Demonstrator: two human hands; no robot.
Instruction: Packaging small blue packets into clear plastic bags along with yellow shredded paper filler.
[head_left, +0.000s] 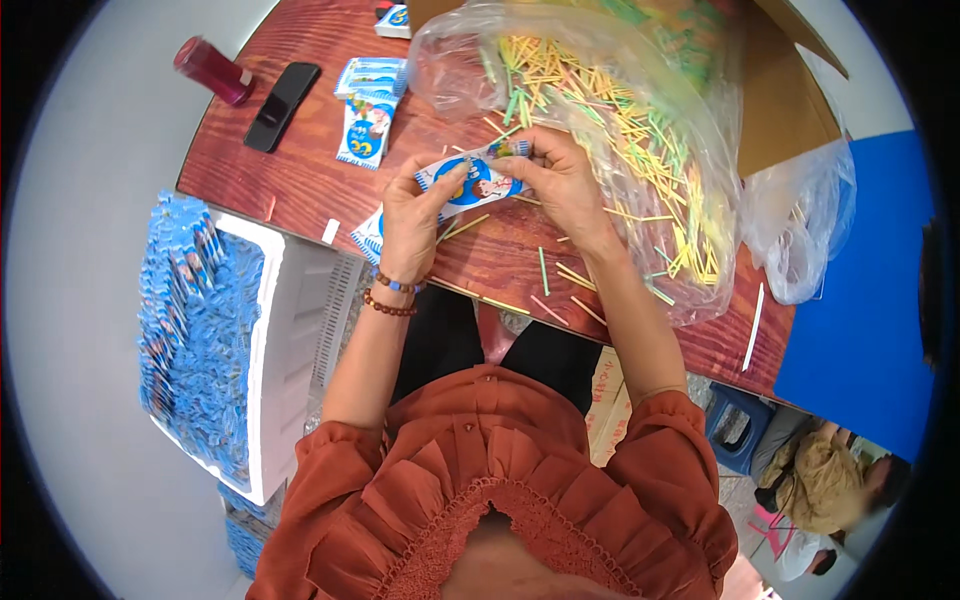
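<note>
Above the red-brown desk, left grip and right grip pinch one packet

White and tilted, it shows a broad blue patch, a smaller printed figure and fine blue stripes along one end.

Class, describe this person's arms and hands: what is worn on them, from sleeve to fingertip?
The left hand and right hand are both ungloved. Two beaded bracelets circle the left wrist: one mixing brown and blue beads, the other brown. No bracelet or watch shows on the right wrist. The rust-red sleeves are loose and puffed, ending near the elbows.
</note>
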